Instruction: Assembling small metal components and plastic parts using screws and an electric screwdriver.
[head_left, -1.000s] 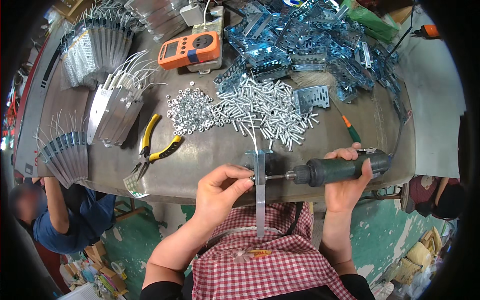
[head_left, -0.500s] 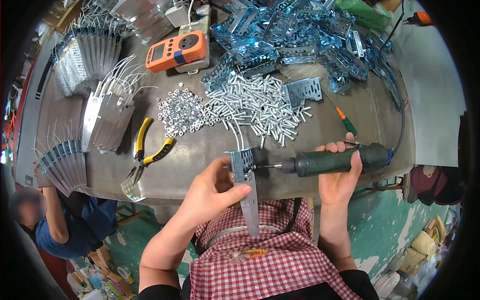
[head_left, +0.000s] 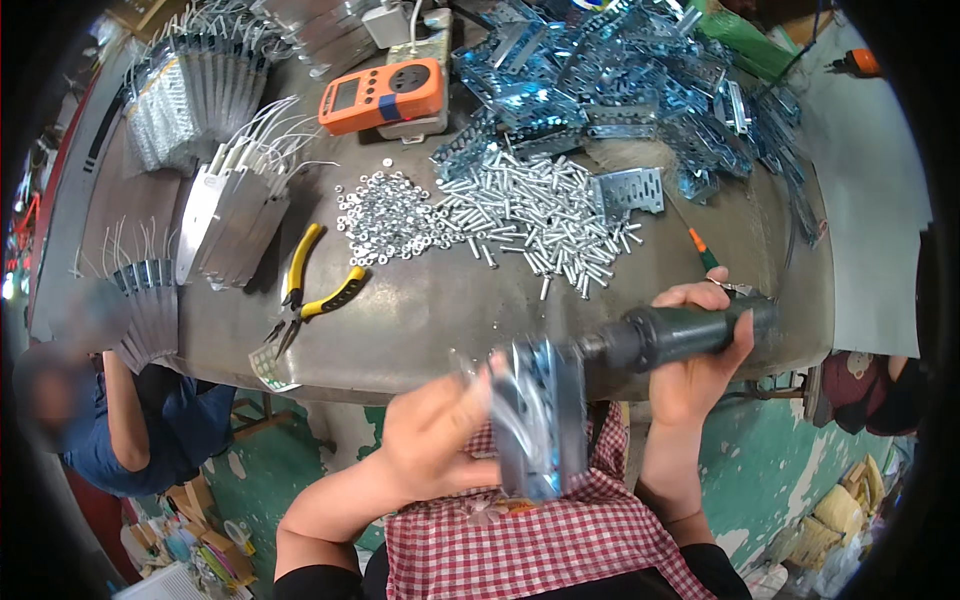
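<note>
- You're in a workshop, standing at a grey workbench [head_left: 430, 325].
- Loose screws [head_left: 540, 215], nuts [head_left: 390, 218] and perforated metal brackets [head_left: 620, 85] lie heaped before you.
- You have pliers [head_left: 293, 298] and a power screwdriver [head_left: 685, 334].
- Your green floor [head_left: 275, 460] looks worn.

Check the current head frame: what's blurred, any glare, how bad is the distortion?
Head view: blur smears the left grip and the metal part it holds; head view: pliers look crisp; head view: bright glints on the bluish bracket pile; head view: the table's front edge bows, corners go black.
</note>
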